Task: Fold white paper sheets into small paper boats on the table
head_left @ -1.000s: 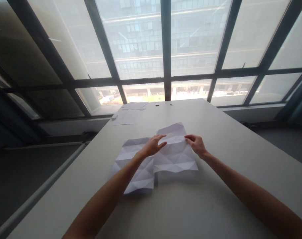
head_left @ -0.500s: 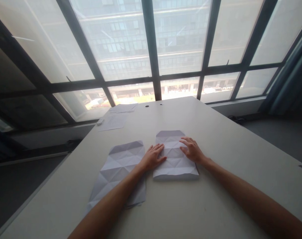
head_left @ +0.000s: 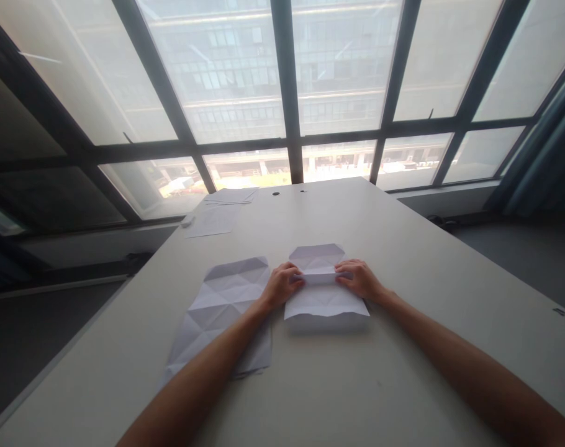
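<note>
A creased sheet of white paper (head_left: 326,298) lies in front of me, its near edge raised off the table. Across its middle a fold stands up as a ridge. My left hand (head_left: 282,284) pinches the ridge's left end between thumb and fingers. At the right end, my right hand (head_left: 359,279) pinches the same ridge. To the left, partly under my left forearm, rests a stack of creased white paper sheets (head_left: 226,295) with triangular fold lines.
The white table (head_left: 403,360) reaches to a large window. More papers (head_left: 231,196) and a flat sheet (head_left: 212,222) lie at its far left, beside a small white object (head_left: 187,221). A dark round hole (head_left: 275,194) sits near the far edge.
Both hands have gone from resting loosely on the paper to pinching its sides. A ridge has risen across the middle, and the near edge has lifted.
</note>
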### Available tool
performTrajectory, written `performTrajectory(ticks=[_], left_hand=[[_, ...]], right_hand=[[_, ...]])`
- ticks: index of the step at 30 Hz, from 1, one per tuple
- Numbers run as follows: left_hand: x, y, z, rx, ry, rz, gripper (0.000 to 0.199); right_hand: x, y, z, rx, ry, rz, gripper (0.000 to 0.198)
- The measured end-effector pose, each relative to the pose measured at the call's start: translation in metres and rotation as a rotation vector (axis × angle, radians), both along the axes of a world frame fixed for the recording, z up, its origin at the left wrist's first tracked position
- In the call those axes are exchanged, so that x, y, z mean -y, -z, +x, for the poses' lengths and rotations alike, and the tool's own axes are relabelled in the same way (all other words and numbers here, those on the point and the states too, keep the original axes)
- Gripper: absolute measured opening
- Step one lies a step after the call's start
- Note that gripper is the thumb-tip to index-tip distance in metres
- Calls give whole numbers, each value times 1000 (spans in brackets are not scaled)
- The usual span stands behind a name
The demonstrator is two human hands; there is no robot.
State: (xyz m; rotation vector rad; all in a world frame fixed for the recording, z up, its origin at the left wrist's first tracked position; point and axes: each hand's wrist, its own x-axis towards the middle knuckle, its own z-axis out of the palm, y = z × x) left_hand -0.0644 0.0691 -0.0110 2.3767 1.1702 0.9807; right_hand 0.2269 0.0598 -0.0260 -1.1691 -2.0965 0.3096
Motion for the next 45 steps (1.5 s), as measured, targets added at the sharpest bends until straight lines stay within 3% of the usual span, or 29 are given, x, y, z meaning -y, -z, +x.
performTrajectory(ticks=[2,5,8,12,14,17,22,26,29,31,33,37,40,42,45], left_hand=[[1,-2,0,83,19,-13,5],[3,-5,0,162,36,-39,13],[4,-8,0,297,-46,-121,22],[7,-14,4,636,-96,-353,38],[10,-17,6,806,-76,-482,45],[12,-19,8,962,-71,-598,54],[4,-14,7,980,-144,-512,54],[-3,-13,5,819,-248,-278,44],[2,-16,9,506,-146,-37,29],[9,-15,13,240,-36,15,21],[17,-12,18,-56,69,-37,28],[30,-6,22,-496,186,-65,66],[35,-7,23,-580,223,-25,72],[37,-9,24,-591,251,3,76],[40,-11,26,-580,307,29,84]], right_hand=[[0,0,0,-86,-31,-6,10],[2,0,1,-252,-2,-38,15],[5,-5,1,-497,76,-103,23],[12,-18,-2,-790,-56,-340,61],[16,-24,-5,-839,-117,-436,76],[19,-27,-9,-869,-86,-461,75],[13,-22,-5,-832,18,-489,68],[8,-21,7,-644,66,-527,65],[7,-21,13,-465,58,-499,60],[5,-21,15,-372,45,-493,58],[3,-21,16,-308,46,-497,57],[5,-28,19,-61,47,-437,54],[15,-34,6,204,133,-190,42],[24,-34,-13,254,239,-46,39],[36,-23,-48,291,137,-16,52]])
